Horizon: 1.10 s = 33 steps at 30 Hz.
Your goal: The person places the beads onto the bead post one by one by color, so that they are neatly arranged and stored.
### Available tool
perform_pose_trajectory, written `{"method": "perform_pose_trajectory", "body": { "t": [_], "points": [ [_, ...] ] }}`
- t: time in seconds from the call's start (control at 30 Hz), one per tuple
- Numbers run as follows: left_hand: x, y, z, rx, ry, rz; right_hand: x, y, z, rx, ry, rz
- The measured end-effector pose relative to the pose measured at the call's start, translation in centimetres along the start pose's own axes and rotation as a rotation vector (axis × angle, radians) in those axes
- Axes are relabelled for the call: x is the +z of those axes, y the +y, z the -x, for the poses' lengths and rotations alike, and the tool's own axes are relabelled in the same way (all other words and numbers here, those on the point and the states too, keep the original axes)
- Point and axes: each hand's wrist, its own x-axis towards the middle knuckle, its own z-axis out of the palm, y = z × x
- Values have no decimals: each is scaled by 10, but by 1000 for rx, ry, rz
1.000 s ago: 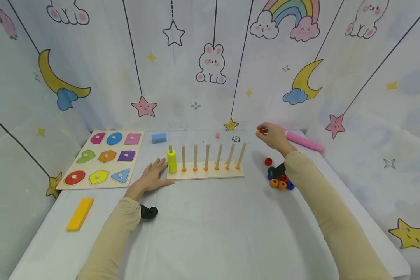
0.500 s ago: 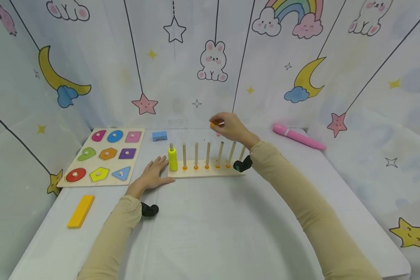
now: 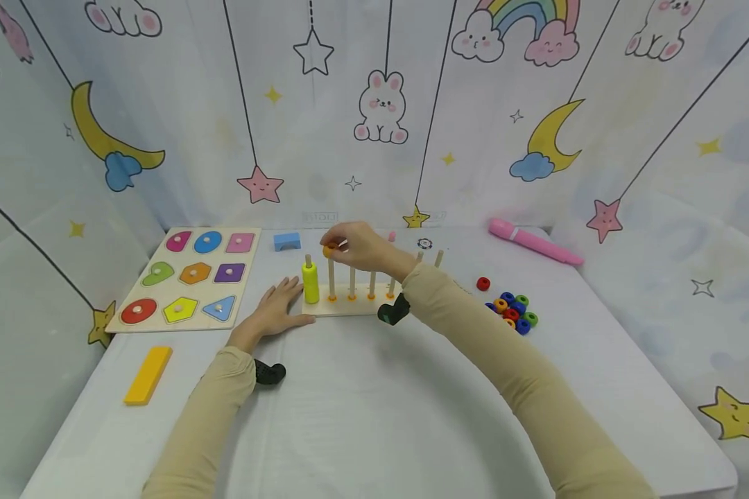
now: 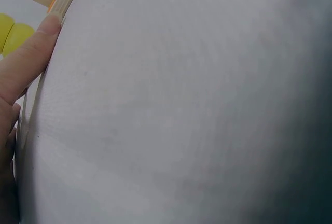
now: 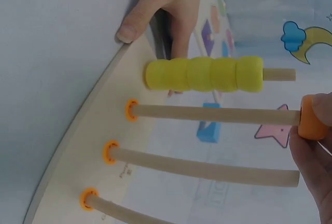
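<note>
Right hand (image 3: 365,248) pinches orange ring (image 3: 329,251) at tip of second peg (image 3: 331,279) on wooden peg board (image 3: 343,309). Left hand (image 3: 274,312) lies flat, fingers relaxed, on counter (image 3: 374,402), thumb against board's left end. Yellow rings (image 3: 311,284) stacked on first peg. Loose coloured rings (image 3: 512,310) sit right of board; shape puzzle (image 3: 187,277) and yellow block (image 3: 147,375) left.
</note>
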Motion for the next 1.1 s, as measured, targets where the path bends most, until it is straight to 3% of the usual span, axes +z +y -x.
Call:
{"method": "perform_pose_trajectory", "body": {
  "t": [0.47, 0.63, 0.83, 1.1],
  "points": [
    [0, -1, 0, -8, 6, 2, 5, -1, 1, 32, -26, 15],
    [0, -1, 0, -6, 5, 3, 3, 0, 2, 15, 1, 7],
    [0, 2, 0, -2, 5, 5, -5, 3, 7, 4, 36, 14],
    [-2, 3, 3, 1, 3, 10, -34, 26, 25, 105, 99, 20]
  ]
}}
